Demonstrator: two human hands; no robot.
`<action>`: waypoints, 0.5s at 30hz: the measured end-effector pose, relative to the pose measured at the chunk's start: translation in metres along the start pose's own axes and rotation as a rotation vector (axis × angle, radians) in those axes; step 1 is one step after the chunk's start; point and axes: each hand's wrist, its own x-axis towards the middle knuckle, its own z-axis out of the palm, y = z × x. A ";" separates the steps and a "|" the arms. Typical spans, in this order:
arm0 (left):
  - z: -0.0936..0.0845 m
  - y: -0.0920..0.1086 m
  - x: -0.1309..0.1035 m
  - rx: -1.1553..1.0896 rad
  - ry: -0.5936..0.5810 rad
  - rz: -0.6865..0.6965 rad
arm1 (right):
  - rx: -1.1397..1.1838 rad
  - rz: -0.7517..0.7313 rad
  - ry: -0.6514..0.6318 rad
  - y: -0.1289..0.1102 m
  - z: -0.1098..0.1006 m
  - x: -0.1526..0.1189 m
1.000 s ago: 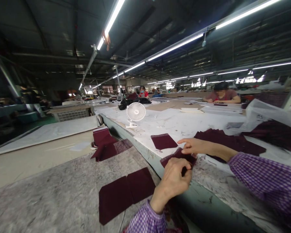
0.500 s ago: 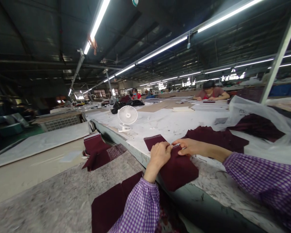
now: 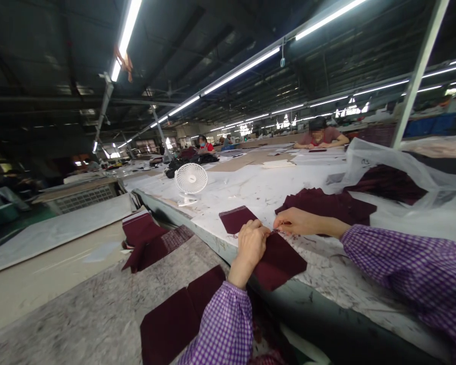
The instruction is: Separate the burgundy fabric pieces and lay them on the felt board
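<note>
A dark maroon fabric piece (image 3: 279, 261) lies over the front edge of the white-topped table (image 3: 228, 190). My left hand (image 3: 251, 246) is closed on its upper left corner, thumb and fingers pressed together. At its top edge, my right hand (image 3: 298, 222) has its fingers pinched together; what they hold, if anything, is too small to name. Another maroon piece (image 3: 236, 218) lies flat just beyond my left hand. Behind my right hand is a pile of maroon pieces (image 3: 323, 203).
A white fan (image 3: 191, 178) stands on the table. Clear plastic (image 3: 368, 157) covers dark fabric at right. More maroon fabric (image 3: 171, 324) lies on the grey surface at lower left, with a folded stack (image 3: 142, 228) behind it. A person (image 3: 321, 134) leans on the far table.
The view has shifted slightly. My right hand has drawn its fingers into a pinch at the fabric's top edge, and the fabric lies flatter. My left hand keeps its grip.
</note>
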 end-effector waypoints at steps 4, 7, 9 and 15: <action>-0.002 0.000 -0.001 0.053 0.011 0.062 | -0.174 -0.147 0.018 -0.008 -0.002 -0.001; -0.001 0.000 -0.002 0.052 0.024 0.074 | -0.215 -0.191 0.026 -0.011 -0.002 -0.002; 0.000 0.000 -0.002 0.046 0.022 0.075 | -0.233 -0.203 0.030 -0.010 0.000 -0.002; 0.000 -0.001 -0.002 0.015 0.004 0.058 | -0.301 -0.228 0.051 -0.007 0.005 -0.002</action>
